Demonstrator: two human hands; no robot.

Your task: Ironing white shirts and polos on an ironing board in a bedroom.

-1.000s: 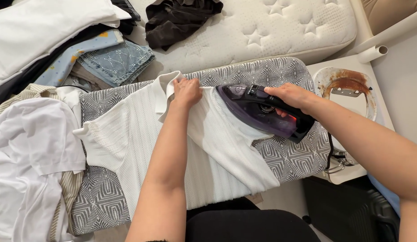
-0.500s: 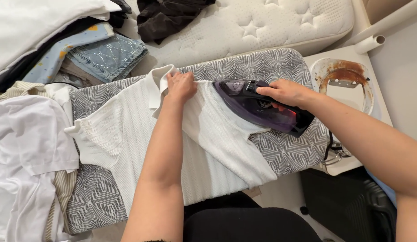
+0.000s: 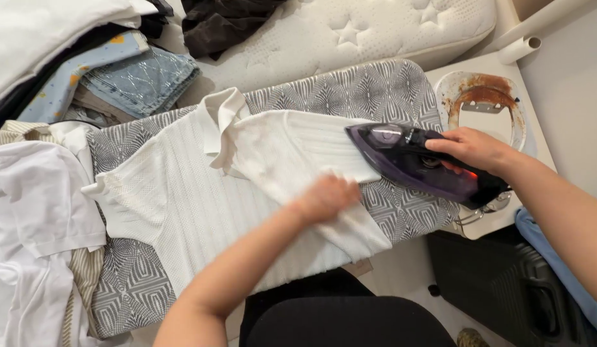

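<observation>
Head view: iron overhangs shirt's right edge.

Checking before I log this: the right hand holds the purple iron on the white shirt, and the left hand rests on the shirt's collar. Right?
Not quite. In the head view the left hand presses the white shirt near its lower hem, away from the collar. The right hand does hold the purple iron.

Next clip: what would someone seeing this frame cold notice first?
Probably the dark purple iron, gripped by the right hand at the right end of the grey patterned ironing board, its tip on the white ribbed shirt spread across the board. The left hand, blurred, lies on the shirt's near edge. A rust-stained iron rest sits beyond the board's end, and folded jeans lie upper left.
</observation>
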